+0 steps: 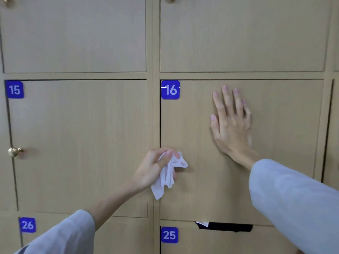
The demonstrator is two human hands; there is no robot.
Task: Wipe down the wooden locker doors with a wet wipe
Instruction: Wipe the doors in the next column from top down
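Light wooden locker doors fill the view. Door 16 (286, 143) sits at centre right, with a blue number tag (170, 89) in its upper left corner. My right hand (232, 123) lies flat on that door, fingers straight and pointing up. My left hand (156, 167) grips a crumpled white wet wipe (169, 173) at the door's left edge, roughly where a knob would sit; any knob there is hidden. Part of the wipe hangs below my fingers.
Door 15 (78, 143) is to the left, with a brass knob (14, 151) at its left edge. Doors 26 (27, 225) and 25 (169, 235) lie below. A dark cloth with a white label (224, 226) pokes out under door 16.
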